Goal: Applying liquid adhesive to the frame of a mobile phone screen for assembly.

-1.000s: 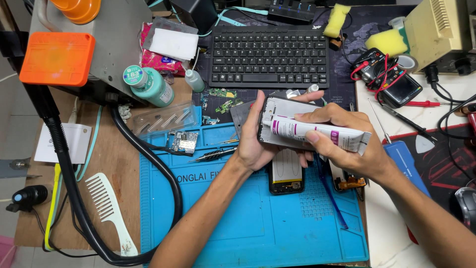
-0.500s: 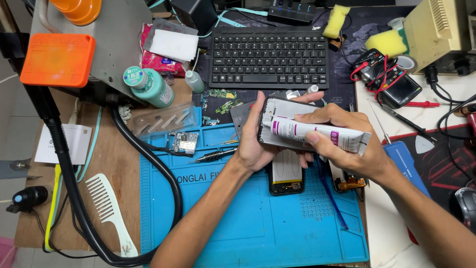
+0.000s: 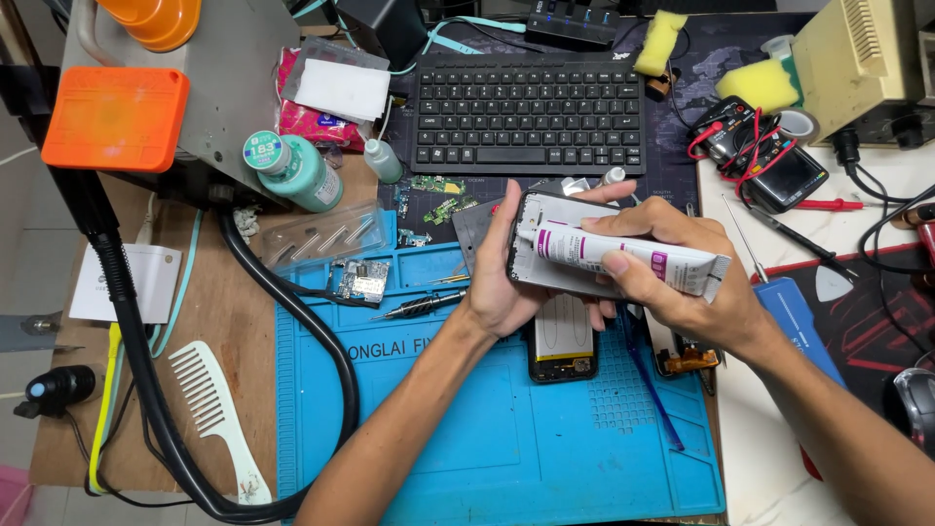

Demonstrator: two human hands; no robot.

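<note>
Head view: the left hand [image 3: 502, 292] cups a flat, grey rectangular phone panel [image 3: 545, 234] from below and behind, fingers curled around its far edge and thumb on the near side, so the panel is held clear of the blue silicone work mat [image 3: 467, 438]. The right hand [image 3: 682, 282] is clamped on a white squeeze tube with purple bands [image 3: 623, 255], thumb on top and fingers beneath. The tube's long axis runs left to right across the panel, its crimped tail pointing right past the knuckles and its nozzle end at the panel's upper-left edge, touching or just above it; which cannot be told. The right hand lies just right of the panel, the left beneath it, so both are at the work.

Directly below the hands, on the mat, lies an opened black phone body with a battery showing [image 3: 562, 341]. A dark screwdriver [image 3: 419, 307] lies to the left, and a black keyboard [image 3: 526, 112] sits beyond.
</note>
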